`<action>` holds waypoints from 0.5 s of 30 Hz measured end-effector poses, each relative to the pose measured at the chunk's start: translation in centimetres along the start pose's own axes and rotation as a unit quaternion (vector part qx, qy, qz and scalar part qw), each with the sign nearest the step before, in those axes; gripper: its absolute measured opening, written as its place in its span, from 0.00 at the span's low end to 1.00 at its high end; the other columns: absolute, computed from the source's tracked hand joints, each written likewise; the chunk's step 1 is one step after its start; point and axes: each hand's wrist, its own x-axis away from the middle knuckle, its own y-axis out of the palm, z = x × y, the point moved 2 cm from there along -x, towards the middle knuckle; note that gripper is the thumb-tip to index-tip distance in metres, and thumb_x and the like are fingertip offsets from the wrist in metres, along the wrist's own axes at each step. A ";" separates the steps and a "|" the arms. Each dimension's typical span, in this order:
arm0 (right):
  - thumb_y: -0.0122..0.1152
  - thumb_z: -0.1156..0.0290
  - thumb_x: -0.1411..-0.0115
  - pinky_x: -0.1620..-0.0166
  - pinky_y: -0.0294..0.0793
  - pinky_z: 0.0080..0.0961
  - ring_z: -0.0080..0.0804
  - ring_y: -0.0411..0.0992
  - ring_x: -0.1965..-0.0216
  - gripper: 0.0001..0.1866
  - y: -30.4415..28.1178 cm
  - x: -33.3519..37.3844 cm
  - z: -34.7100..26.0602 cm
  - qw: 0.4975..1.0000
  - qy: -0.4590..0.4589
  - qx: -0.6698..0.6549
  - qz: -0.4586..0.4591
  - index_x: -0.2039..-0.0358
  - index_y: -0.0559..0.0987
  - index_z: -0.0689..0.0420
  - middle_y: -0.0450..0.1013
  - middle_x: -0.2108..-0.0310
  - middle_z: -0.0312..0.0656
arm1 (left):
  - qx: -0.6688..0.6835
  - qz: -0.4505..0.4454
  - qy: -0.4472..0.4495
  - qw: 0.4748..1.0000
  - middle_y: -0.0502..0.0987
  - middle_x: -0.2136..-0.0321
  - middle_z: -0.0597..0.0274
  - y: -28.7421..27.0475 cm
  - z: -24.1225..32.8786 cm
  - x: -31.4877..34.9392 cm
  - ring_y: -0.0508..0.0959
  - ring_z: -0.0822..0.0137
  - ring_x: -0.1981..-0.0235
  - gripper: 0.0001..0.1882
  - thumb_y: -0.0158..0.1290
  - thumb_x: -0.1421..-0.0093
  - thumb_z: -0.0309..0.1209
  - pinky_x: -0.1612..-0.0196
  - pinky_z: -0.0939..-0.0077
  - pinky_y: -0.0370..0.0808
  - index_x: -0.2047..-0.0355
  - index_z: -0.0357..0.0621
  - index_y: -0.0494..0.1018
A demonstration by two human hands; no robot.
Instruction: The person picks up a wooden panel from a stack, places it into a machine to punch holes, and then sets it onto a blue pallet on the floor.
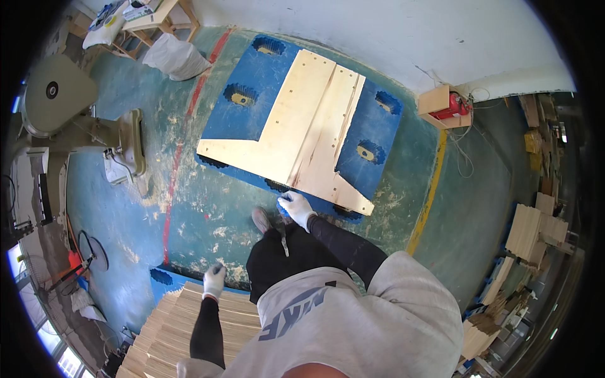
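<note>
My right hand (pixel 296 208), in a white glove, is by the near edge of the light wooden boards (pixel 296 120). Its fingers are bent and pressed together; whatever they hold, if anything, is too small to tell. The boards lie side by side on a blue plastic pallet (pixel 252 69), wider at the near end, with small dark dots. My left hand (pixel 214 281), also gloved, hangs low at my left above a stack of thin wooden boards (pixel 170 324). Its fingers are loosely curled and slightly apart, and nothing shows in them.
A large beige machine (pixel 60 94) stands at the left, near a white sack (pixel 175 58). A wooden box (pixel 444 107) holding a red fire extinguisher (pixel 455 106) is by the far wall. Board stacks (pixel 529 230) line the right. Red and yellow stripes cross the green floor.
</note>
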 end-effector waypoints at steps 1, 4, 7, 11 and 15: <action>0.63 0.60 0.38 0.65 0.76 0.26 0.25 0.77 0.70 0.14 0.0 0.2 0.7 1.000 -0.005 0.027 0.004 0.63 0.81 0.59 0.81 0.70 0.39 | 0.037 -0.005 0.001 0.999 0.84 0.63 0.55 1.1 -1.6 0.7 0.81 0.69 0.62 0.18 0.59 0.39 0.33 0.55 0.74 0.76 0.55 0.30 0.79; 0.63 0.59 0.39 0.62 0.76 0.28 0.29 0.79 0.68 0.15 -1.2 1.9 1.0 0.995 -0.034 0.072 0.065 0.62 0.82 0.59 0.81 0.70 0.41 | 0.064 -0.059 -0.030 0.996 0.83 0.61 0.53 3.8 -0.4 1.5 0.81 0.68 0.61 0.21 0.60 0.39 0.33 0.54 0.73 0.77 0.52 0.27 0.77; 0.62 0.61 0.39 0.57 0.77 0.29 0.36 0.81 0.62 0.14 -2.5 2.3 2.3 0.995 0.010 0.033 0.096 0.61 0.82 0.59 0.82 0.65 0.45 | -0.084 -0.100 0.007 0.991 0.84 0.61 0.50 4.8 4.5 0.5 0.83 0.61 0.59 0.20 0.60 0.40 0.37 0.53 0.70 0.77 0.54 0.34 0.78; 0.62 0.62 0.39 0.56 0.77 0.30 0.36 0.81 0.61 0.13 -4.8 0.1 4.9 0.990 -0.002 0.026 0.136 0.63 0.83 0.59 0.82 0.65 0.44 | -0.047 -0.097 0.061 0.992 0.84 0.61 0.49 7.0 9.8 -3.1 0.84 0.59 0.58 0.19 0.59 0.40 0.38 0.53 0.69 0.77 0.55 0.36 0.79; 0.62 0.65 0.37 0.59 0.77 0.26 0.27 0.78 0.65 0.12 -8.2 -3.8 4.2 0.988 0.011 0.019 0.154 0.60 0.82 0.62 0.81 0.66 0.41 | -0.066 -0.124 0.093 0.986 0.83 0.60 0.48 10.0 19.5 -7.5 0.84 0.59 0.56 0.20 0.59 0.40 0.38 0.52 0.67 0.77 0.54 0.35 0.79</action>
